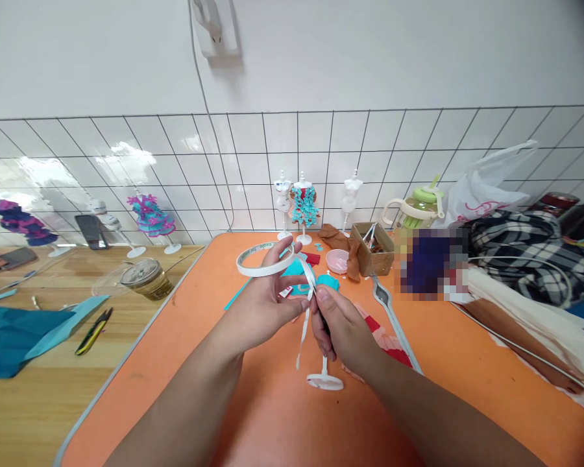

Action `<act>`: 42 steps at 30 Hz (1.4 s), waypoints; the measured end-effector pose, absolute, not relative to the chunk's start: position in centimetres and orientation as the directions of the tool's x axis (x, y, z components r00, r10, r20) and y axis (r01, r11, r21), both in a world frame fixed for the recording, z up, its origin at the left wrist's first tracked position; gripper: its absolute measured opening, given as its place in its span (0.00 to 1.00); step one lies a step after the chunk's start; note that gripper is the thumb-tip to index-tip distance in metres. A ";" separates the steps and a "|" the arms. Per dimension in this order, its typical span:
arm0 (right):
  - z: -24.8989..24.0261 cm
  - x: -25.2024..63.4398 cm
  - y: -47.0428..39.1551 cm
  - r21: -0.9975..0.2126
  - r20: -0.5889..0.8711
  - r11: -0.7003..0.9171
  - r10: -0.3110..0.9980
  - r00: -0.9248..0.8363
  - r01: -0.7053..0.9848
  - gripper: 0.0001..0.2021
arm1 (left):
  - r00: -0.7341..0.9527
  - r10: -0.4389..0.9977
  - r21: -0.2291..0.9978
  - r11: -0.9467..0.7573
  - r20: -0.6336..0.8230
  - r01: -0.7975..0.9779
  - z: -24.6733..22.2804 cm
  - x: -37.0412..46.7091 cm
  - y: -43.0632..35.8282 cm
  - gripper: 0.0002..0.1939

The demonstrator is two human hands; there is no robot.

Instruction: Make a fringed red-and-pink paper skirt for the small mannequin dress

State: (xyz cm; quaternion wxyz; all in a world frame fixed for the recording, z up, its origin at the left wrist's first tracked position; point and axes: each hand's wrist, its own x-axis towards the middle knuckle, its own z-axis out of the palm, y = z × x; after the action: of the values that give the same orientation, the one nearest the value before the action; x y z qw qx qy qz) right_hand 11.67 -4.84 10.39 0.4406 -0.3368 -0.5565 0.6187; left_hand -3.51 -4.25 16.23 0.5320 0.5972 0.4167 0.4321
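A roll of white double-sided tape (265, 259) hangs round the raised fingers of my left hand (267, 298). From it a white tape strip (307, 272) runs down between my hands, its loose end dangling. My left thumb and fingers pinch this strip. My right hand (343, 321) is closed by the strip, thumb against fingers, round a slim dark tool (322, 320) mostly hidden in the palm. Just behind my right fingers shows turquoise fabric (328, 282). Below them stands the white round base (325, 381) of a small stand, its upper part covered by my hand.
Small white mannequins (353, 194) line the wall, one in turquoise ruffles (304, 206). A cardboard box (372, 253) of tools and a pink dish (337, 261) stand on the orange table (175, 363). Fabric scraps lie about. Yellow-black snips (93, 332) rest on the wooden table at left.
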 end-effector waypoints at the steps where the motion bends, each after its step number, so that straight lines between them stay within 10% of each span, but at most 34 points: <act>1: 10.4 11.6 -4.9 -0.985 0.074 0.008 0.921 -0.383 -0.171 0.18 | 0.274 0.959 0.995 -0.085 0.070 0.044 16.3 -3.5 -4.3 0.45; 30: 11.2 12.6 -4.4 -0.984 -0.037 -0.121 0.864 -0.503 -0.134 0.17 | 0.305 0.949 0.997 -0.078 0.076 -0.003 16.7 -4.3 -4.2 0.43; 34: 11.4 13.3 -4.5 -0.984 -0.088 -0.162 0.802 -0.591 -0.075 0.17 | 0.186 0.981 0.985 -0.084 0.055 0.151 17.2 -5.1 -3.9 0.25; 42: 11.6 14.1 -4.8 -0.991 -0.136 -0.103 0.654 -0.744 0.091 0.20 | -0.061 0.979 0.955 -0.176 0.196 0.238 17.9 -7.0 -3.1 0.26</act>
State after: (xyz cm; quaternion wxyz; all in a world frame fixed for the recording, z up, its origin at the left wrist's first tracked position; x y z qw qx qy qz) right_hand 14.13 -4.81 11.64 0.2061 -0.2923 -0.6373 0.6825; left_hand -7.02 -3.10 17.93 0.3677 0.5784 0.5261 0.5035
